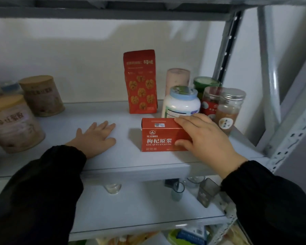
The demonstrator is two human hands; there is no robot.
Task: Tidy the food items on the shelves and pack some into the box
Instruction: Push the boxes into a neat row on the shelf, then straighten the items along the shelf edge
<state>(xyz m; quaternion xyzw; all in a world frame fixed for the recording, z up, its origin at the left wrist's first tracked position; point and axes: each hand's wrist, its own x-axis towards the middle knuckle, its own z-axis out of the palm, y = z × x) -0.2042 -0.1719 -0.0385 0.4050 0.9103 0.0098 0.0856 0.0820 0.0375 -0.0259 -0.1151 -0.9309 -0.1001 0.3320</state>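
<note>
Red cardboard carton [159, 137] with white lettering stands on the near right of the grey metal shelf [127, 160], just in front of a cluster of jars. The right hand [207, 138] has it: fingers curl over the top edge and the thumb presses the front face, so that grip is closed around the carton's right end. The left hand [95, 137] lies flat on the shelf, well apart from the carton, its grip wide and holding nothing.

This reads as the tidying step, either squaring the carton or taking it for packing; I cannot tell which. No packing box is in view. The next move likely calls for a clean lift or slide that does not knock the bottle behind.

Counted on this shelf:
- One carton.
- One tall red walnut pouch [140, 82], upright at the far middle.
- Two tins at the left: a near tan tin [14, 124] and a far tan tin [42, 96].
- Five containers at the right: a white plastic bottle [181, 103] with a blue lid, a pink tube [177, 76], a green-lidded jar [206, 84], a red-labelled clear jar [210, 101] and a silver-lidded clear jar [230, 110].
</note>
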